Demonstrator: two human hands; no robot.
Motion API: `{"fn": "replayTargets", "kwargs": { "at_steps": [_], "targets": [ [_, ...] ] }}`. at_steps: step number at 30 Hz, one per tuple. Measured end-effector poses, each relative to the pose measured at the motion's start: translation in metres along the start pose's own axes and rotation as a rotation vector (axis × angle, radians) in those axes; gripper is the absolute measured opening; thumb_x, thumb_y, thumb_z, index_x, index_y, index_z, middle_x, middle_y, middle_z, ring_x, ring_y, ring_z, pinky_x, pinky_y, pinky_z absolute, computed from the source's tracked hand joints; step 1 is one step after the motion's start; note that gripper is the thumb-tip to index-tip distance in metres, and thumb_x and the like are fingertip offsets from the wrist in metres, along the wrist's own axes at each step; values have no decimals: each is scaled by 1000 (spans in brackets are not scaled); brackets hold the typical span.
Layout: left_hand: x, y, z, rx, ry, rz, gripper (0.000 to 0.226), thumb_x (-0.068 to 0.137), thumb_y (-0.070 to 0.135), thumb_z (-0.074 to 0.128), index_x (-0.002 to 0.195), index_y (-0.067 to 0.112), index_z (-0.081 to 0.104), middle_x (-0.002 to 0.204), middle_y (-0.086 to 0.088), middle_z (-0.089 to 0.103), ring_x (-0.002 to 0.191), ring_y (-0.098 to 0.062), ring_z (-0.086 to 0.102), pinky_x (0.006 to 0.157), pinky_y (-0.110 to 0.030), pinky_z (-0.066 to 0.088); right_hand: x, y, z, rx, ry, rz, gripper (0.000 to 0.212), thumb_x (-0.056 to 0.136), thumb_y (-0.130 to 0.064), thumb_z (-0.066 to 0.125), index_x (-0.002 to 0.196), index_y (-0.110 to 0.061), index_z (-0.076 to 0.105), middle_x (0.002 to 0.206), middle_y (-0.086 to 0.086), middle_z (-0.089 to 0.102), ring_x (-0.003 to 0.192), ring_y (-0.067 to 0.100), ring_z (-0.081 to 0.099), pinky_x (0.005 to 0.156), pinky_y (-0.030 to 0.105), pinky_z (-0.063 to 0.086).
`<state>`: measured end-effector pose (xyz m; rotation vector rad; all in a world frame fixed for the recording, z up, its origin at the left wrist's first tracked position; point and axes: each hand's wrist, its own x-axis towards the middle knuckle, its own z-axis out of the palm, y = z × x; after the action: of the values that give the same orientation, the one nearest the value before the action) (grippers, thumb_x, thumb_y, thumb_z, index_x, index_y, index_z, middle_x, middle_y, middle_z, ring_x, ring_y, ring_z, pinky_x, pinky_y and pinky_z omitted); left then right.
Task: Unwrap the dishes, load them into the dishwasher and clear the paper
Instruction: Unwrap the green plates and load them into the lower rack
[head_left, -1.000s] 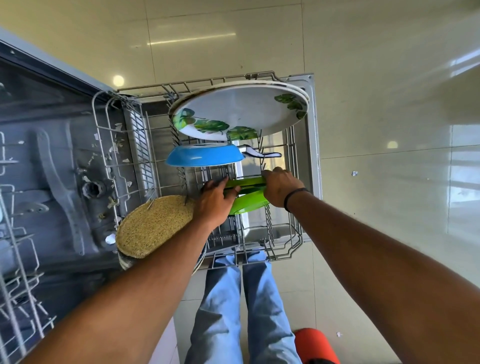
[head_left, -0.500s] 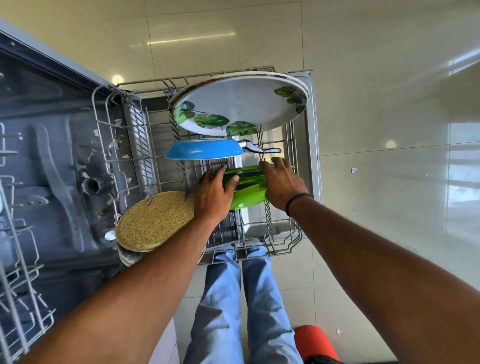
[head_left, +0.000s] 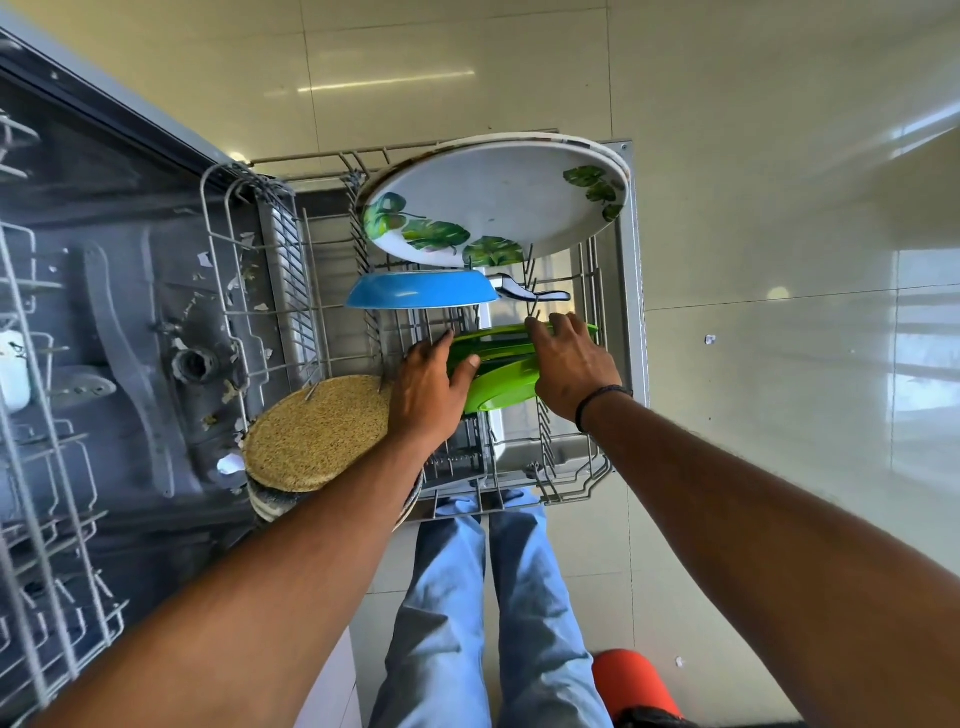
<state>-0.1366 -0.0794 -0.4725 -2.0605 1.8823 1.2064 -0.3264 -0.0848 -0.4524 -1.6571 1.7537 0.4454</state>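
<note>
In the pulled-out lower rack (head_left: 587, 483) of the open dishwasher (head_left: 130, 312), both hands grip a stack of green plates (head_left: 501, 382) standing on edge among the tines near the rack's middle. The left hand (head_left: 428, 387) holds the stack's left edge, thumb curled over the near face and fingers wrapped behind the rim. The right hand (head_left: 574, 371) grips the right side, its fingers curled over the top rim; a dark band (head_left: 602, 400) circles that wrist. At least 2 green plates show, the nearer one tilted toward the person; how many more lie behind I cannot tell.

Behind the stack, toward the rack's far edge, a blue bowl (head_left: 421, 291) stands on edge, and beyond it a large white plate with green leaf prints (head_left: 498, 202) leans against the far end. A small white and dark utensil (head_left: 530, 295) lies just right of the bowl. At the rack's near left corner a round straw-coloured mat (head_left: 317, 431) rests on a stack of dishes, partly under the left forearm. Scraps of paper (head_left: 231, 462) lie scattered on the tub floor at the left. Below the rack's near edge are the person's blue jeans (head_left: 467, 597) and an orange object (head_left: 636, 683) on the tiled floor (head_left: 779, 364).
</note>
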Motion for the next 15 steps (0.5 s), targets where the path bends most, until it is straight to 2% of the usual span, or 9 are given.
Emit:
{"fn": "replayTargets", "kwargs": {
  "at_steps": [11, 15],
  "targets": [
    [-15, -20, -4, -72, 22, 4, 64, 100, 59, 40, 152, 22, 40, 145, -13, 47, 132, -30, 47, 105, -50, 47, -14, -21, -1, -65, 145, -14, 61, 82, -2, 56, 140, -16, 42, 137, 18, 45, 133, 37, 36, 93, 51, 52],
    [-30, -14, -20, -163, 98, 0, 57, 102, 51, 47, 149, 19, 45, 144, -10, 49, 130, -27, 49, 104, -43, 46, -27, -33, -18, -36, 176, -30, 62, 80, -2, 54, 140, -15, 44, 134, 16, 47, 129, 35, 39, 91, 49, 52]
  ]
}}
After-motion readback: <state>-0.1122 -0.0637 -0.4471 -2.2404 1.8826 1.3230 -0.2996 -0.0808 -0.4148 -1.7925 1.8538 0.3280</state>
